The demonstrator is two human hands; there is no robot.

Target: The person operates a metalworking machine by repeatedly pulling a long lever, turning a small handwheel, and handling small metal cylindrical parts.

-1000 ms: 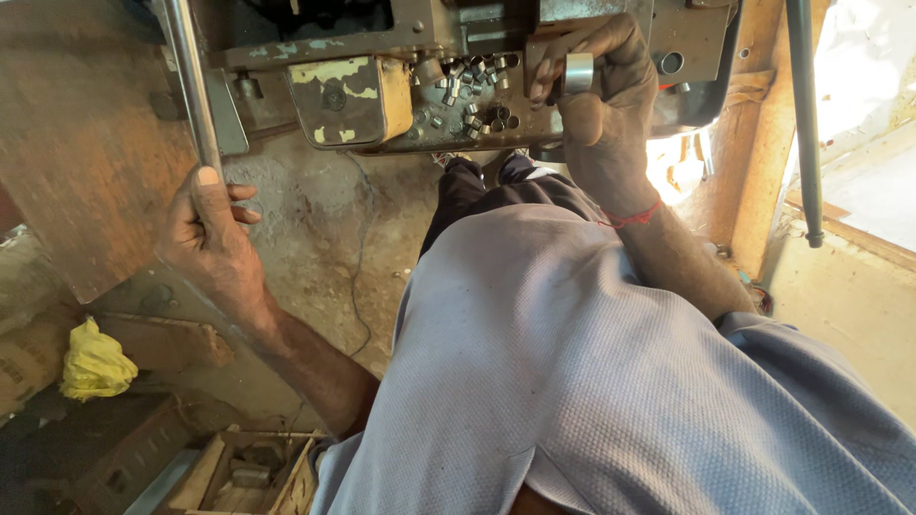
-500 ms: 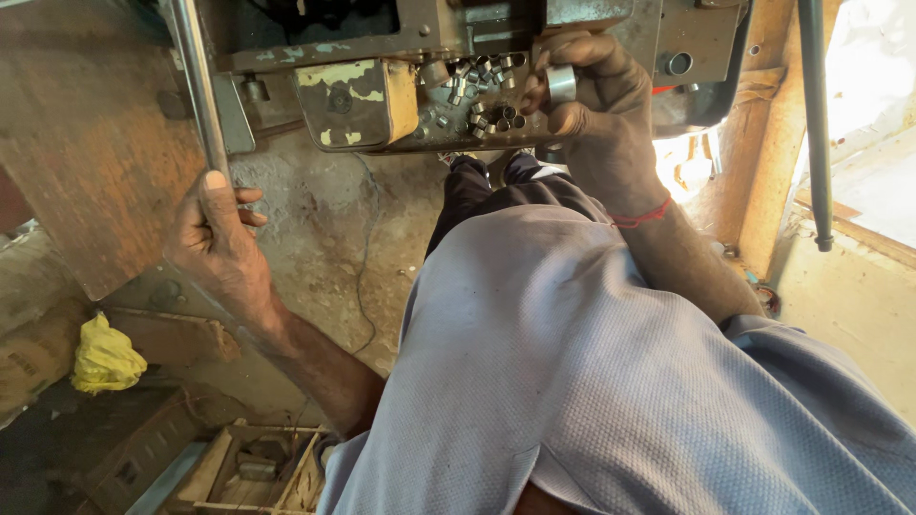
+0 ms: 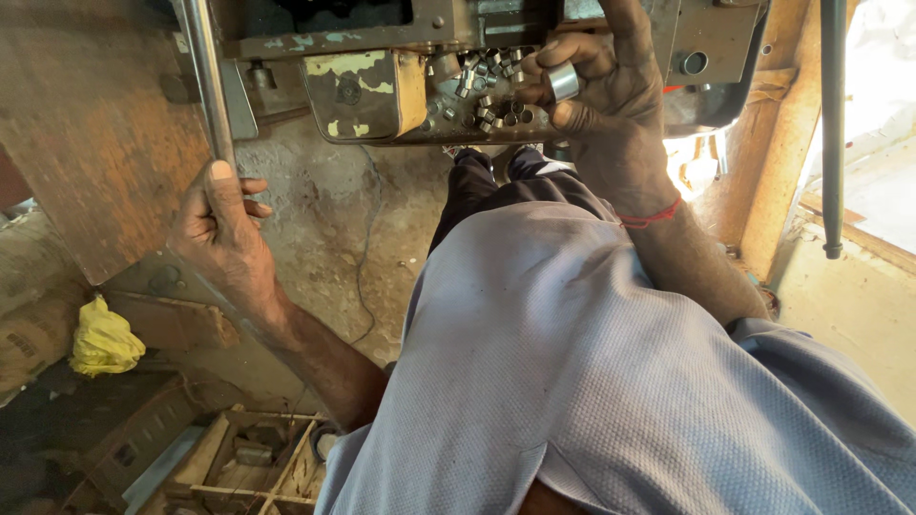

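My left hand [image 3: 221, 229] grips the lower end of a long steel lever rod [image 3: 203, 76] that runs up past the top edge. My right hand [image 3: 611, 100], with a red thread on the wrist, holds a short shiny metal cylinder [image 3: 564, 81] between thumb and fingers. It is just right of a pile of several similar small metal cylinders [image 3: 482, 91] lying on the bed of an old press machine [image 3: 367, 91] with chipped yellow-green paint.
My lap in grey cloth [image 3: 572, 362] fills the lower right. A rusty metal sheet [image 3: 86, 133] stands at left, with a yellow rag [image 3: 103, 339] below it. A wooden crate [image 3: 253, 458] sits on the floor. A second dark rod [image 3: 833, 124] hangs at right.
My right hand has brought the metal cylinder down and left, from the upper machine part to beside the pile. My left hand keeps its hold on the lever.
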